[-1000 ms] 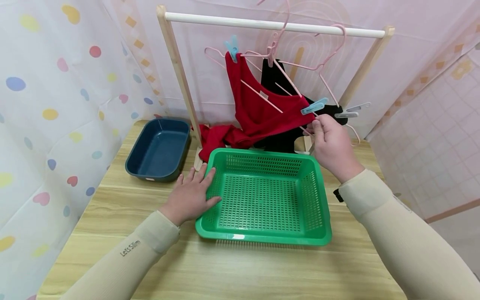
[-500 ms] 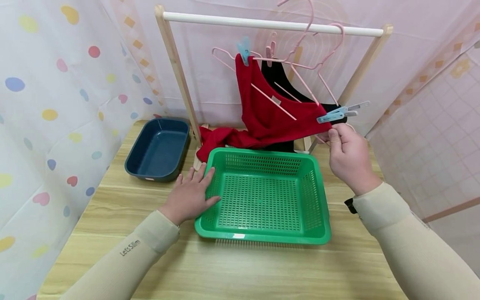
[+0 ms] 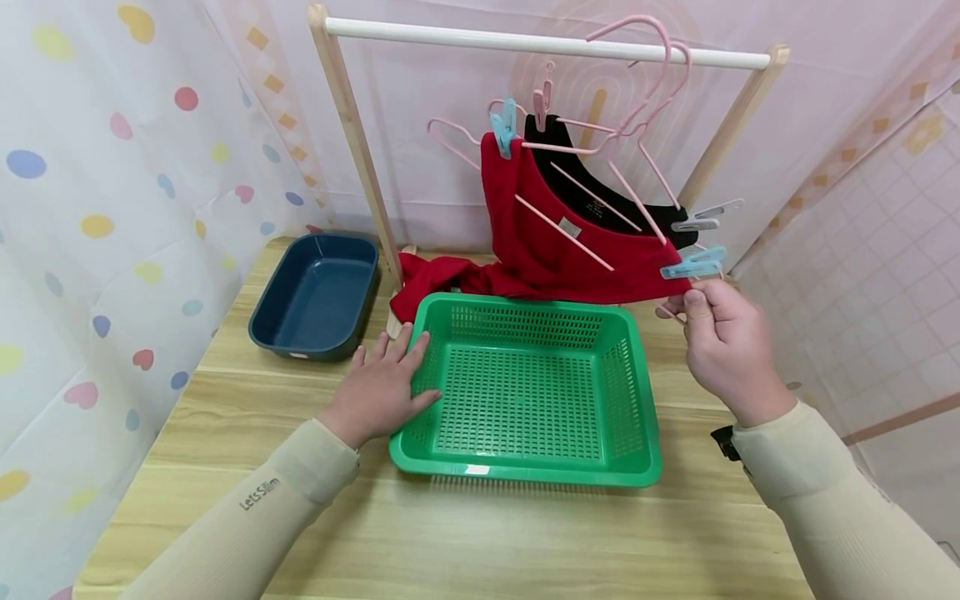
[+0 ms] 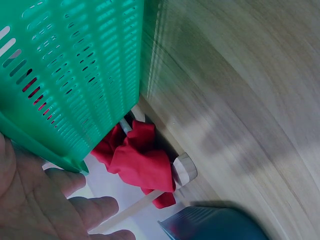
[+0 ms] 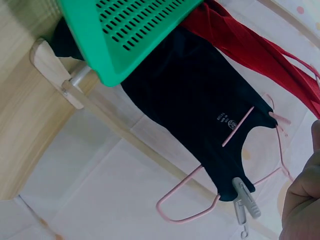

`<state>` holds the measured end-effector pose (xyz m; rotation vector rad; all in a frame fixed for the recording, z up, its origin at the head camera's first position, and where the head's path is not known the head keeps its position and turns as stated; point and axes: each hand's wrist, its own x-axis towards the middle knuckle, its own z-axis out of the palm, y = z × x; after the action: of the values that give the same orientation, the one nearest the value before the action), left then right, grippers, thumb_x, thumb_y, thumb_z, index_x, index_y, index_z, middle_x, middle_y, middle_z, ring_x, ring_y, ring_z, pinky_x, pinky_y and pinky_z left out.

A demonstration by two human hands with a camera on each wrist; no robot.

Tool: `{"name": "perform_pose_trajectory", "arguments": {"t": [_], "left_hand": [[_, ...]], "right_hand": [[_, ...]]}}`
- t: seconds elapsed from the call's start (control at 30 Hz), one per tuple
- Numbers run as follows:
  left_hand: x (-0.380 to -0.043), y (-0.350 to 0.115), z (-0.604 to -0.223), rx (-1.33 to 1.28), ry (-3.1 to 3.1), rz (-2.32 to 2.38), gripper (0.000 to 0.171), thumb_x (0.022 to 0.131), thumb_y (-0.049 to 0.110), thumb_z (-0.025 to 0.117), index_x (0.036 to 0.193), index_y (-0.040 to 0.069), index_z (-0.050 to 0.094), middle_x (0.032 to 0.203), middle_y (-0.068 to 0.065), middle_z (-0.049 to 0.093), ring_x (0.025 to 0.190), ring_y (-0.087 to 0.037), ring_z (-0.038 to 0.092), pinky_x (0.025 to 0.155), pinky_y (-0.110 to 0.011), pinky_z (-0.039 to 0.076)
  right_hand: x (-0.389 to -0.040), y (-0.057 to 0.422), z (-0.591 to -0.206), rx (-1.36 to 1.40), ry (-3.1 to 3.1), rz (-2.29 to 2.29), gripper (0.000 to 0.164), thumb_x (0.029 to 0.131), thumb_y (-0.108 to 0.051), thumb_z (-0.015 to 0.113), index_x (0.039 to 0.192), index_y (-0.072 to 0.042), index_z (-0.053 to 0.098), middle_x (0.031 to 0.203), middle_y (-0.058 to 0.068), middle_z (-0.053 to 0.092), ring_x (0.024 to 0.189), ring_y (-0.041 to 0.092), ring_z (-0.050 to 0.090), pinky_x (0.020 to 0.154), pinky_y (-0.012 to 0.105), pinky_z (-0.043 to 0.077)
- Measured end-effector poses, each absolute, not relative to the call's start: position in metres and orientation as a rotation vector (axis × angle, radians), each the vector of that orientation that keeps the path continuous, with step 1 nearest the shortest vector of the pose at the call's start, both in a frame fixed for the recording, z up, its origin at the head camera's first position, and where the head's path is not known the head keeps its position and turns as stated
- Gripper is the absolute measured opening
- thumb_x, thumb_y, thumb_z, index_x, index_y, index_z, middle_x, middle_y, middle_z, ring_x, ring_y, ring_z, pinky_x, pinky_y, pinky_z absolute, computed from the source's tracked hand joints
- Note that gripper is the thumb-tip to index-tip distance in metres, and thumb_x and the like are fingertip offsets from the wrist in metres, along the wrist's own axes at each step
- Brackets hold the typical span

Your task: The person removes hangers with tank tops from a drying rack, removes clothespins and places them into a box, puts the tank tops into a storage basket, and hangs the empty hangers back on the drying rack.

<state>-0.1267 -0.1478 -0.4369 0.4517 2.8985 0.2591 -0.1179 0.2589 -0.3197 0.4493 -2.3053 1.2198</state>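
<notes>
My right hand (image 3: 727, 350) grips the lower right end of a pink clothes hanger (image 3: 626, 187), right at the strap of a red tank top (image 3: 592, 267). Light-blue clothespins (image 3: 693, 264) fasten the top's straps to the hanger, which tilts down to the right. The hanger's hook overlaps the white rail in the head view. My left hand (image 3: 382, 387) lies with spread fingers over the left rim of a green perforated basket (image 3: 525, 477). Behind the red top hangs a black tank top (image 5: 195, 85) on another pink hanger, with a grey clothespin (image 5: 246, 197) on one strap.
A wooden rack with a white rail (image 3: 547, 44) stands behind the basket. At its left sits a dark blue basin (image 3: 315, 292). The red top's lower part bunches on the table (image 3: 247, 417) by the rack's left foot. Patterned curtains (image 3: 90, 208) surround the table.
My right hand has moved right and down toward me, drawing the hanger and red top along. The hanger has shifted right and lower across the black top. My left hand has stayed put.
</notes>
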Motion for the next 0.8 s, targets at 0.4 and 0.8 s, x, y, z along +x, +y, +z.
{"name": "perform_pose_trajectory", "arguments": {"t": [0.4,0.8], "left_hand": [[-0.126,-0.148,-0.436,0.457,2.899,0.271,0.092,0.100,0.059,0.062,0.169,0.015,0.021,0.176,-0.020,0.015,0.156,-0.056,0.023,0.121,-0.077,0.021],[-0.127,-0.148,-0.437,0.456,2.896,0.282,0.092,0.100,0.059,0.062,0.169,0.015,0.021,0.176,-0.020,0.015,0.157,-0.056,0.022,0.121,-0.077,0.020]], "right_hand": [[-0.099,0.266,-0.329,0.422,-2.373,1.247,0.023,0.107,0.003,0.050,0.099,0.010,0.070,0.088,-0.022,0.069,0.082,-0.011,0.070,0.076,0.007,0.052],[-0.088,0.275,-0.348,0.449,-2.402,1.306,0.023,0.106,0.007,0.049,0.096,0.010,0.070,0.084,-0.015,0.068,0.081,-0.006,0.068,0.079,0.008,0.054]]}}
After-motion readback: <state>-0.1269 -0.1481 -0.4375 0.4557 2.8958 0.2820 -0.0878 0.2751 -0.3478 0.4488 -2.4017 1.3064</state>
